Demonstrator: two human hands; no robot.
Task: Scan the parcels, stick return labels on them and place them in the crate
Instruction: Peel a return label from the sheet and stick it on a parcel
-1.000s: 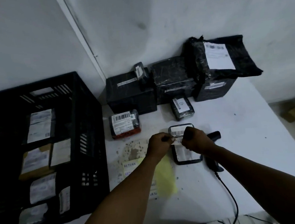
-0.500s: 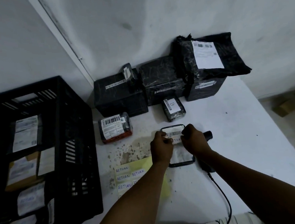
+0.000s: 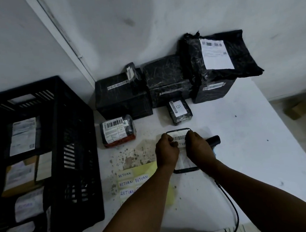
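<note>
- Labelling step: I judge that I am sticking a return label (image 3: 181, 143) onto the flat parcel (image 3: 185, 165), which lies on the table (image 3: 252, 144) in front of me, just right of the label sheet (image 3: 133, 180).
- Left hand (image 3: 166, 151) has its fingers curled at the label's left end; right hand (image 3: 197, 149) has its fingers curled at the right end. Whether they pinch or press it flat, I cannot tell.
- To do it well, I would keep the label clear of the parcel's barcode (image 3: 179, 138), which it sits just below, and smooth from the middle outward so no crease lifts an edge.
- Parcel then goes into the crate (image 3: 74, 159) at my left, where labelled parcels already lie.
- Scanner (image 3: 213, 140) lies just right of the parcel, partly hidden by my right hand.
- Legible writing: "RETURN" by hand on several stickers of the sheet; "TU" visible on the label between my hands; a handwritten "B" on a small parcel (image 3: 179, 111) behind. Other printed text is too small to read.
</note>
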